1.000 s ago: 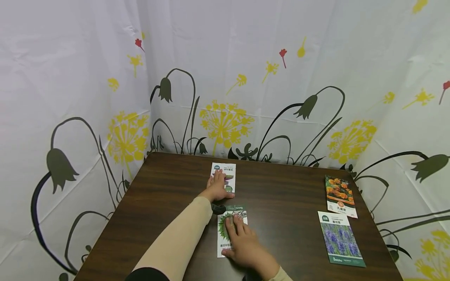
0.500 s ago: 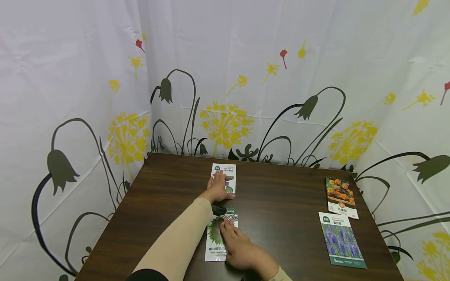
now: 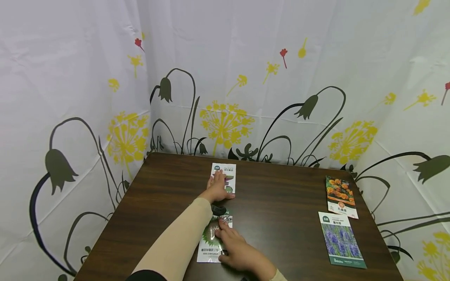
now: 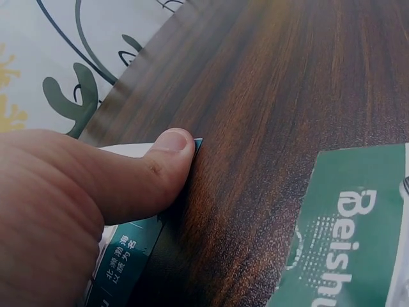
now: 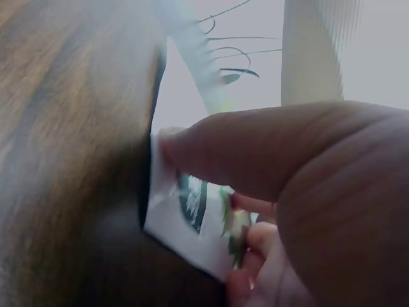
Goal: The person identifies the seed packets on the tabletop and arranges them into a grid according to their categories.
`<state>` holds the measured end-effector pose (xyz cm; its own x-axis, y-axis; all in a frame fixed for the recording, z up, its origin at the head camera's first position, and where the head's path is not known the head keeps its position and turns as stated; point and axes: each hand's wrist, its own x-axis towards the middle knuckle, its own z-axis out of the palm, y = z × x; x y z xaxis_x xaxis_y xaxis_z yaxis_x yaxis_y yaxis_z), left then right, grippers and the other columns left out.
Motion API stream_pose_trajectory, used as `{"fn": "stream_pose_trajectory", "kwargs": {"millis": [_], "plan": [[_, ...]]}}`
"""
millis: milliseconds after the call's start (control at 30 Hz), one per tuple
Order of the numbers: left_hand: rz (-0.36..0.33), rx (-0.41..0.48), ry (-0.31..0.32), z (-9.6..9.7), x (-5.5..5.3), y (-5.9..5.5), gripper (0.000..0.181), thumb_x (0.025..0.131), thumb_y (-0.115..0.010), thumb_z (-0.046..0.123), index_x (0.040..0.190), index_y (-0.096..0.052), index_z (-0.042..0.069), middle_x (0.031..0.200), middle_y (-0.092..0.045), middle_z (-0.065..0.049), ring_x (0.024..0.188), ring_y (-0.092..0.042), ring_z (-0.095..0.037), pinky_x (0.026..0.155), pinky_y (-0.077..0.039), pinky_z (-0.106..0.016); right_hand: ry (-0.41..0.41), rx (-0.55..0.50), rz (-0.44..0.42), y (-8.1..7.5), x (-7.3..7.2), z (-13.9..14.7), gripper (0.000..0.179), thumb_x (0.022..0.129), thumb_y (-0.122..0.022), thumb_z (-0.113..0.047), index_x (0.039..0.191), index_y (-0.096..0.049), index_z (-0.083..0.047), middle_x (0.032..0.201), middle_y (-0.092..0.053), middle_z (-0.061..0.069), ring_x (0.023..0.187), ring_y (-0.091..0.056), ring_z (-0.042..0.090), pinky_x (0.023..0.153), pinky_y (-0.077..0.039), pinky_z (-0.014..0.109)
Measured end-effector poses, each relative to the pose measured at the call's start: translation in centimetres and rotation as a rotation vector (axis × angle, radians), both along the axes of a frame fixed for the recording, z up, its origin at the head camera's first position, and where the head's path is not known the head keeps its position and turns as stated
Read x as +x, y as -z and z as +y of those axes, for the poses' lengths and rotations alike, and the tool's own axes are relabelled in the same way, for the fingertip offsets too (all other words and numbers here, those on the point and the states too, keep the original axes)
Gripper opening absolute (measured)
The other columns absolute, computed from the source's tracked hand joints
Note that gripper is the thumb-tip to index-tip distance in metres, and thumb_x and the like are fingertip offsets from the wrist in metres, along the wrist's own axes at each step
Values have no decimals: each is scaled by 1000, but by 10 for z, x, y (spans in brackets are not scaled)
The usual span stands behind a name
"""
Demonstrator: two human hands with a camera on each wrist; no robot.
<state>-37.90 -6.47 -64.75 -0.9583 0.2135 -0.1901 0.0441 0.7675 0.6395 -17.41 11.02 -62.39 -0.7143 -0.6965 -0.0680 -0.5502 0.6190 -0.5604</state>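
Note:
My left hand (image 3: 216,189) rests with extended fingers on a white seed packet (image 3: 229,168) with a leaf picture, which lies flat near the table's far side. In the left wrist view, the thumb (image 4: 156,169) lies over that packet's green end (image 4: 128,252). Nearer to me is a sunflower seed packet (image 3: 209,251), printed upside down to my view and partly hidden beneath the left forearm. My right hand (image 3: 240,249) touches its right side with spread fingers and thumb. The right wrist view shows the thumb (image 5: 217,150) on the packet's white part (image 5: 169,214).
On the right of the dark wooden table (image 3: 281,218) lie an orange-flower seed packet (image 3: 341,191) and a purple-flower seed packet (image 3: 341,240), their edges meeting. A white flower-printed curtain (image 3: 246,47) stands behind the table and along its sides.
The sunflower packet has slid left across the table and turned slightly, with the right hand on it. The right fingers now lie nearer its right edge. The left hand has stayed in place.

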Motion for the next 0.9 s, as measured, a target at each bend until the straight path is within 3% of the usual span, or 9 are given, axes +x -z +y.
{"fn": "stream_pose_trajectory", "kwargs": {"millis": [267,500,667,767,900], "plan": [[13,1,0,0,2,-1,103,83,-96,40,161,-40,3,185,-4,-18,173,4,-34,138,2,-57,53,-121,16,11,0,-1,82,94,-85,-29,163,-46,-12,182,-25,15,161,-37,42,119,-41,69],[-13,5,8,-1,3,-5,107,84,-95,40,165,-36,3,185,0,-16,173,8,-33,138,4,-56,65,-261,55,24,-1,3,82,87,-90,-21,159,-52,-16,179,-31,15,161,-37,42,121,-41,67],[2,4,10,2,2,-8,105,84,-95,39,163,-37,1,185,-2,-18,173,6,-36,137,3,-56,62,-440,41,30,-5,11,70,87,-90,-10,150,-61,-18,174,-40,16,161,-37,43,129,-38,48],[4,-16,13,2,1,-8,106,85,-93,40,164,-35,0,185,-1,-18,173,6,-36,137,3,-56,62,-536,-25,31,-9,14,63,89,-87,-6,147,-64,-18,172,-42,18,161,-38,42,132,-31,31],[-24,-33,18,1,0,-5,107,86,-93,40,166,-34,2,185,0,-17,173,8,-35,137,5,-54,55,-629,-117,31,-10,18,58,92,-85,-5,145,-65,-16,170,-43,21,161,-36,46,130,-22,19]]}}
